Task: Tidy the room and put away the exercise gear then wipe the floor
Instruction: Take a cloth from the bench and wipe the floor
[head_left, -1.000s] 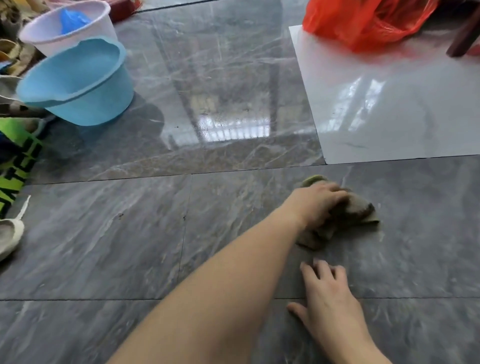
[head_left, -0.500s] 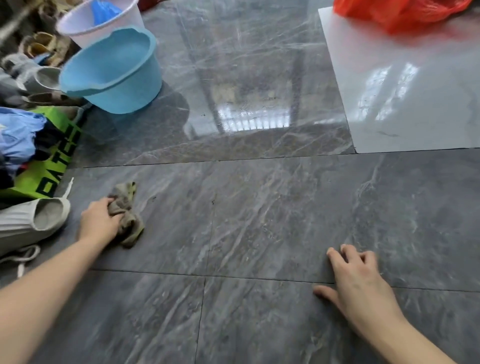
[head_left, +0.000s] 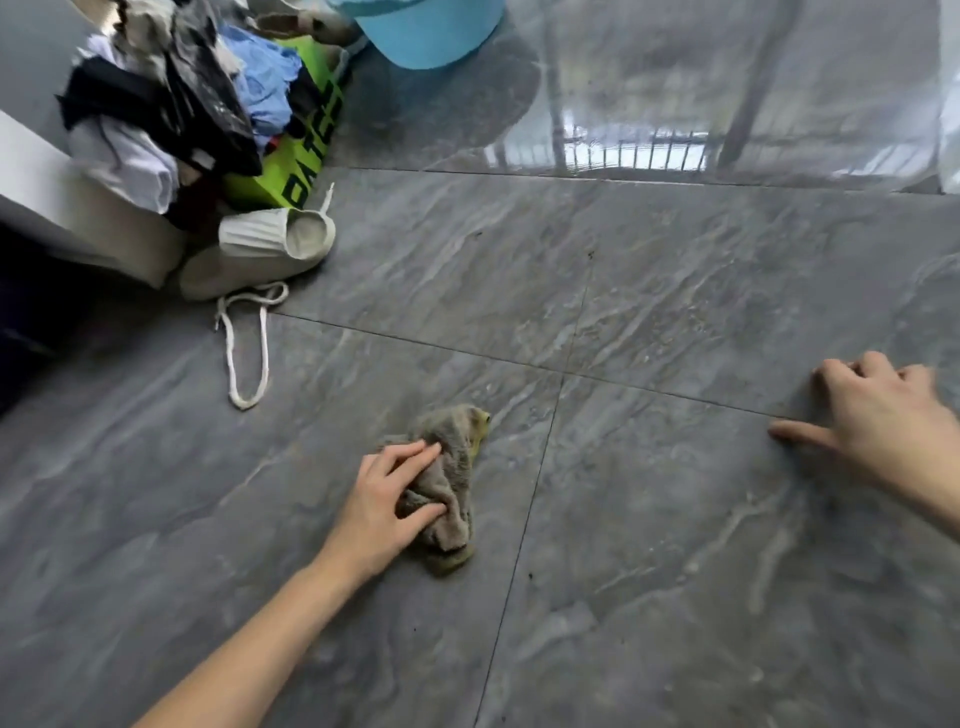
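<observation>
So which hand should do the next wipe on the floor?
Probably the left hand. It already presses the crumpled grey-brown cloth rag onto the dark grey marble tile floor. The right hand rests on a bare tile, away from the rag, seemingly propping the person.

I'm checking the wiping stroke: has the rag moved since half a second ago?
Yes. The rag under the left hand has moved away from the white shoe, toward the tile seam.
</observation>
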